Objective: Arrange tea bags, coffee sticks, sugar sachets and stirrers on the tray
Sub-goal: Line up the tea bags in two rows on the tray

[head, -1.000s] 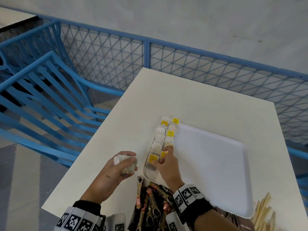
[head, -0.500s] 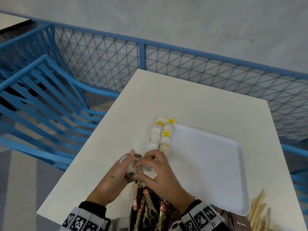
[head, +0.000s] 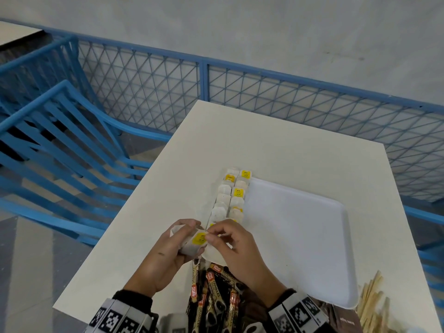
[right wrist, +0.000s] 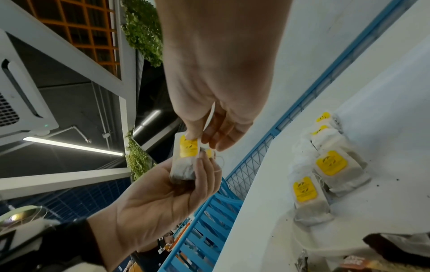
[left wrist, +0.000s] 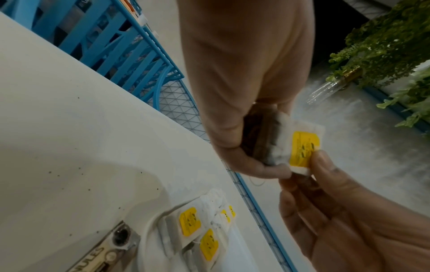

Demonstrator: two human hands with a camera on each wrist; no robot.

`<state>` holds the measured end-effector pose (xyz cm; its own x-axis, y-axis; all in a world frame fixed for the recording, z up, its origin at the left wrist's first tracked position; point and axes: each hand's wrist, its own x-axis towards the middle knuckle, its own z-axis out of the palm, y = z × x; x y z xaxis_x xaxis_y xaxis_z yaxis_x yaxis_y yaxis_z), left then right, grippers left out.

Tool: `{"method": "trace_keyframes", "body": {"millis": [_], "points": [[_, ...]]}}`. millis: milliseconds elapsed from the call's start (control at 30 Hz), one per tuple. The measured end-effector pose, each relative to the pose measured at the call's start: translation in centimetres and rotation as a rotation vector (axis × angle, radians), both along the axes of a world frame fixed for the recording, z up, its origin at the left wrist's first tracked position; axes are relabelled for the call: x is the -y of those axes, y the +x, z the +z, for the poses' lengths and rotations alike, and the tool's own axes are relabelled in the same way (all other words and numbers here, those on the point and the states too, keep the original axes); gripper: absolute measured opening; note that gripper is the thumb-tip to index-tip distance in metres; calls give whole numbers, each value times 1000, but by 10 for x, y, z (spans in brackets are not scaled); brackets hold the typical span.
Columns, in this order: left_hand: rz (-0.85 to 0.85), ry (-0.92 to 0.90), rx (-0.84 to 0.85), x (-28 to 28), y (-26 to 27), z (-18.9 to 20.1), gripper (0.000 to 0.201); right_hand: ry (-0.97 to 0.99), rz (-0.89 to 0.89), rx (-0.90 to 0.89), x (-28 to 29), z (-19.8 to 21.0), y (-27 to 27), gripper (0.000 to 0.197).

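Note:
My left hand (head: 186,245) holds a small bundle of tea bags (left wrist: 277,141) just left of the white tray's (head: 300,236) near-left corner. My right hand (head: 212,236) meets it and pinches the top tea bag (head: 199,237) at its yellow tag (right wrist: 188,148). Two rows of tea bags (head: 231,200) lie along the tray's left edge, also seen as tea bags on the tray (right wrist: 330,165). Coffee sticks (head: 213,292) are heaped below my hands. Wooden stirrers (head: 374,306) and brown sachets (head: 346,318) lie by the tray's near-right corner.
The white table (head: 276,145) ends close on the left, with a blue chair (head: 60,145) and a blue mesh railing (head: 264,99) beyond. Most of the tray's floor right of the tea bag rows is bare.
My right hand left the tea bag row on the tray and came back to my left hand, where it now pinches the yellow-tagged bag. The left hand turned its bundle toward it.

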<state>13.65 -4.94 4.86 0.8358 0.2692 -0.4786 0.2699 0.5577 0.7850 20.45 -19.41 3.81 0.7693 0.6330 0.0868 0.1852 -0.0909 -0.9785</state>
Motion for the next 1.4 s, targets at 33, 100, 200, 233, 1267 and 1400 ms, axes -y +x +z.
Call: {"method": "trace_keyframes", "body": {"millis": [33, 100, 200, 233, 1267, 1400], "points": [[9, 9, 1, -1, 0, 0, 12, 3, 0, -44, 0, 0, 0, 5], [24, 27, 3, -3, 0, -1, 10, 16, 10, -130, 0, 1, 1, 5], [62, 43, -4, -7, -2, -2, 6, 108, -20, -246, 2, 3, 5, 8], [75, 45, -4, -9, -3, -2, 4, 126, -38, -286, 3, 5, 8, 9], [-235, 393, -58, 6, -1, -16, 5, -134, -19, -387, 31, -20, 17, 12], [-269, 462, -104, 4, -8, -18, 14, -131, -249, -427, 32, -29, 29, 11]]}}
